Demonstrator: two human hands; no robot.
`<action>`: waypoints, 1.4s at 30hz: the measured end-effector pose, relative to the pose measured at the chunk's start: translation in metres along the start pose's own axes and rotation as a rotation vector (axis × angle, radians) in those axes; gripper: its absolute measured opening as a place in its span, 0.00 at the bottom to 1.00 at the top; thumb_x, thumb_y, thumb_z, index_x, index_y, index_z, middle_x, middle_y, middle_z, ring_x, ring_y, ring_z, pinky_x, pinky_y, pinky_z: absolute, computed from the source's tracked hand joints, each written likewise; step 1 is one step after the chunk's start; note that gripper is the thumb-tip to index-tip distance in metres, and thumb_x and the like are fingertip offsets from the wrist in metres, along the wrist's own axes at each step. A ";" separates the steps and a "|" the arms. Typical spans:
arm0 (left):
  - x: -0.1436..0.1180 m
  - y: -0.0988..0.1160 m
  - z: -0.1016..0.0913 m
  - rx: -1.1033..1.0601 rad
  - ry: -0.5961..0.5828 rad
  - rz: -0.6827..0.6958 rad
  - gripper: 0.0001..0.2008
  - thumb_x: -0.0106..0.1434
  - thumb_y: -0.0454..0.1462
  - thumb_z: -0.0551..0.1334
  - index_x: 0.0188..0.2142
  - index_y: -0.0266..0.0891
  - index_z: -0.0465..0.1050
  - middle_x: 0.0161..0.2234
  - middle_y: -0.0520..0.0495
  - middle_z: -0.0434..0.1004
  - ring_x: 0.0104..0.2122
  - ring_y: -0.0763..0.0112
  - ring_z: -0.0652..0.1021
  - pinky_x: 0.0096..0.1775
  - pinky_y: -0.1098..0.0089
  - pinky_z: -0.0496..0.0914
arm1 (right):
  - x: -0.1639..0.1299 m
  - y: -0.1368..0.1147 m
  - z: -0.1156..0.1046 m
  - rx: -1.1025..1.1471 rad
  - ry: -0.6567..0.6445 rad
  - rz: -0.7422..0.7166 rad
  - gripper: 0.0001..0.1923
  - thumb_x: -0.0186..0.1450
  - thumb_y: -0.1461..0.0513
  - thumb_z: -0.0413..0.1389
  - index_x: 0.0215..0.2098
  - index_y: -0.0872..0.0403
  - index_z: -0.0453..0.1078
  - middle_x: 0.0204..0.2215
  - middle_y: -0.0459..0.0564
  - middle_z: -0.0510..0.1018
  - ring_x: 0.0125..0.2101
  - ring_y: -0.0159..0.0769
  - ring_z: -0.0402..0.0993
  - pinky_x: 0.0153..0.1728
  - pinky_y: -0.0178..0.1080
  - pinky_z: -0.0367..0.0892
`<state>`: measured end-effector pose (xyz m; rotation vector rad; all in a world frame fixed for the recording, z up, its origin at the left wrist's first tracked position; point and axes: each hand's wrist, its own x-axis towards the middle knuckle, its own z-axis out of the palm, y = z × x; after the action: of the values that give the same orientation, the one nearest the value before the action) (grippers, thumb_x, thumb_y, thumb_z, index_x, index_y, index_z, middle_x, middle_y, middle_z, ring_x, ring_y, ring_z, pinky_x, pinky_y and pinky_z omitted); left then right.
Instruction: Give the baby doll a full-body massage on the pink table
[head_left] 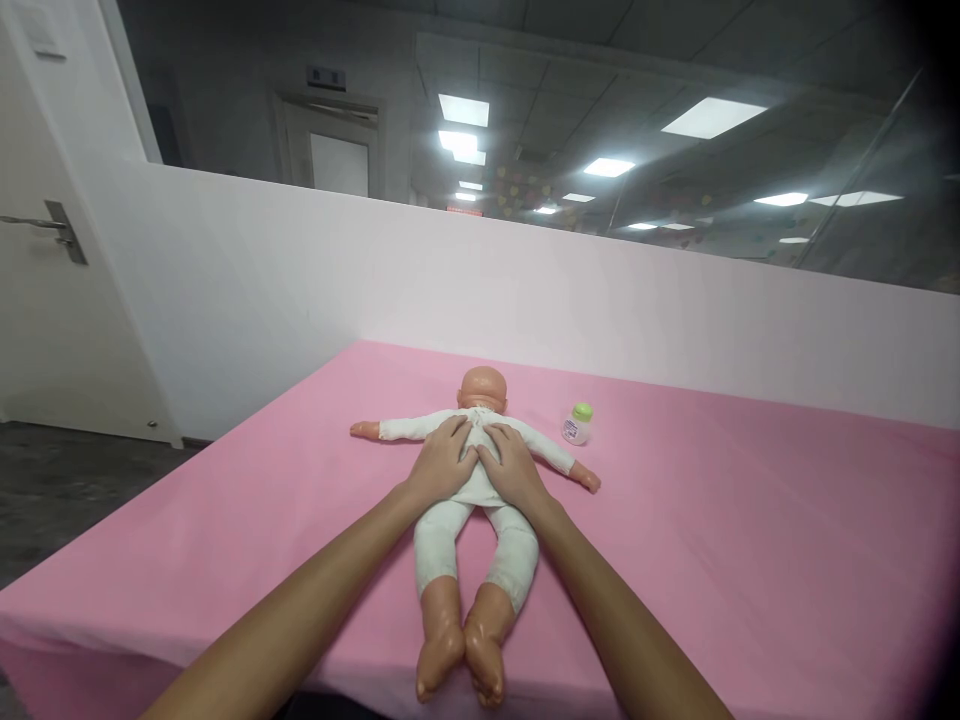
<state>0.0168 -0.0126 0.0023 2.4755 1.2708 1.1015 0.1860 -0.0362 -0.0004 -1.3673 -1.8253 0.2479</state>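
A baby doll (480, 490) in white clothes lies face down, its head toward the wall and its bare feet toward me. Its arms stretch out to both sides. My left hand (444, 460) rests flat on the left side of the doll's back, fingers extended toward its shoulders. On the right side of the back, my right hand (511, 464) lies likewise with its fingers out. The two thumbs come close together over the spine. Neither hand grips anything. Beyond the doll's right-hand arm stands a small clear bottle (576, 428) with a green cap.
A pink cloth (720, 540) covers the table under the doll. Behind it runs a low white wall (600, 310) with dark glass above, reflecting ceiling lights. At the left is a door (67, 300) with a metal handle, over a dark floor (52, 490).
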 end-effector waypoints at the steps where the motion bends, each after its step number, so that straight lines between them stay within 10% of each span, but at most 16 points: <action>1: 0.000 0.000 0.000 0.000 0.001 0.005 0.25 0.68 0.38 0.54 0.63 0.34 0.68 0.66 0.36 0.63 0.66 0.53 0.65 0.67 0.49 0.58 | 0.000 0.000 0.000 0.004 -0.006 0.002 0.25 0.69 0.56 0.50 0.62 0.54 0.68 0.62 0.57 0.69 0.63 0.46 0.63 0.67 0.50 0.55; 8: 0.001 -0.003 0.002 0.007 -0.088 -0.028 0.29 0.69 0.39 0.54 0.68 0.39 0.59 0.71 0.40 0.53 0.71 0.50 0.53 0.68 0.44 0.53 | 0.000 0.001 0.000 0.012 -0.090 -0.004 0.30 0.70 0.57 0.47 0.69 0.54 0.59 0.70 0.53 0.59 0.70 0.43 0.51 0.70 0.50 0.46; 15: 0.002 0.005 -0.007 0.055 -0.062 0.017 0.22 0.67 0.38 0.56 0.59 0.39 0.70 0.61 0.38 0.70 0.62 0.52 0.69 0.64 0.48 0.62 | 0.000 -0.006 -0.004 -0.012 -0.016 -0.028 0.21 0.68 0.58 0.50 0.57 0.53 0.71 0.56 0.55 0.75 0.58 0.46 0.67 0.63 0.49 0.59; 23: 0.001 0.002 -0.004 0.023 -0.172 -0.052 0.29 0.71 0.41 0.52 0.70 0.41 0.56 0.72 0.42 0.50 0.72 0.50 0.50 0.68 0.43 0.50 | -0.001 -0.001 -0.002 -0.003 -0.061 -0.023 0.28 0.70 0.58 0.48 0.67 0.56 0.62 0.68 0.54 0.63 0.68 0.43 0.56 0.70 0.48 0.49; 42: 0.001 0.009 -0.011 0.039 -0.134 -0.047 0.26 0.70 0.41 0.52 0.65 0.40 0.64 0.68 0.40 0.61 0.68 0.52 0.61 0.66 0.46 0.56 | 0.001 0.000 -0.002 0.022 -0.001 -0.040 0.17 0.68 0.59 0.51 0.53 0.53 0.70 0.52 0.55 0.75 0.55 0.46 0.69 0.61 0.52 0.62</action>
<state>0.0159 -0.0201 0.0143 2.4862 1.3155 0.8916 0.1871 -0.0361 0.0016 -1.3146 -1.8434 0.2474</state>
